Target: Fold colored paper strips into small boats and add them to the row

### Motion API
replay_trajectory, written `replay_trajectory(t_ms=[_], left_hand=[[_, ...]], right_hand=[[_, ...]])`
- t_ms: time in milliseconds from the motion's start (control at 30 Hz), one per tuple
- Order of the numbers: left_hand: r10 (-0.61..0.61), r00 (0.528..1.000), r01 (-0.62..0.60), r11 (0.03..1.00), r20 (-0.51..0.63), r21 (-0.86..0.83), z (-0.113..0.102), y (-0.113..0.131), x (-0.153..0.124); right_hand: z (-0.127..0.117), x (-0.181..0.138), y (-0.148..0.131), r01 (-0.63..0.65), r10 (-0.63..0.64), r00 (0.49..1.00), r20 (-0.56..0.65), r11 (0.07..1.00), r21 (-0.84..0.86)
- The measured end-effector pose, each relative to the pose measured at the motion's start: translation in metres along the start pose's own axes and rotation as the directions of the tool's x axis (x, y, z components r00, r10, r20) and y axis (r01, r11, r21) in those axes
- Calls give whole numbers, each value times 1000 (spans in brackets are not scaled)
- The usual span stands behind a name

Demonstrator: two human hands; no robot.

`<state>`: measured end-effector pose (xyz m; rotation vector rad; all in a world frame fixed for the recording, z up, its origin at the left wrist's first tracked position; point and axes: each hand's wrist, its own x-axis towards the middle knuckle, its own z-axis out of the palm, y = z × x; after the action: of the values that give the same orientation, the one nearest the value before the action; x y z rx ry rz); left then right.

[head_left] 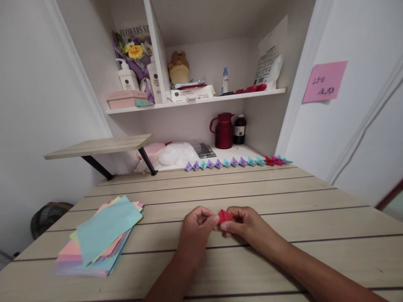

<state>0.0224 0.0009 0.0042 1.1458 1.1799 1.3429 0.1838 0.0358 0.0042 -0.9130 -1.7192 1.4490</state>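
A small piece of folded red paper (224,216) is held just above the wooden table (283,209). My left hand (199,224) pinches its left corner between thumb and fingers. On the opposite side, my right hand (242,224) grips the paper, thumb at the front and fingers curled behind. Creases and a pointed top show on the paper; its lower part is partly covered by my fingers. To the left lies a loose stack of coloured paper sheets (107,230), a light blue one on top.
Along the table's back edge runs a row of small folded paper boats (234,162) in purple, blue, red and pink. A raised wooden stand (103,146) is at the back left. Behind are a red jug (223,131), a dark bottle (239,130) and a loaded shelf (252,94).
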Motion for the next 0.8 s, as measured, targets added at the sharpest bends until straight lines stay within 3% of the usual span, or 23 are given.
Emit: replay_trajectory(t_ms=[67,167,333,433,600,700,800], left_hand=[[50,997,-45,995,-53,93,3,-1,0],[170,983,-148,957,-70,251,6,1,-3],[274,959,-231,902,-70,365,9,2,-5],[280,949,-216,912,-146,348,7,-1,-2],[189,928,-85,947,-322,311,-5,-6,5],[259,904,-113,912,-339,395,-13,-7,8],[302,921,-149,857,-246,493,-17,-10,9]], right_hand=[[-3,1,1,60,-73,993,-94,988,-139],[-8,1,1,103,-136,973,-185,979,-174],[-13,2,5,88,-129,973,-193,974,-208],[-16,5,10,60,-127,971,-202,950,-307],[-22,9,17,119,-235,942,-239,902,-416],[-23,7,15,165,-274,943,-189,878,-450],[-19,5,13,248,-327,944,-34,777,-579]])
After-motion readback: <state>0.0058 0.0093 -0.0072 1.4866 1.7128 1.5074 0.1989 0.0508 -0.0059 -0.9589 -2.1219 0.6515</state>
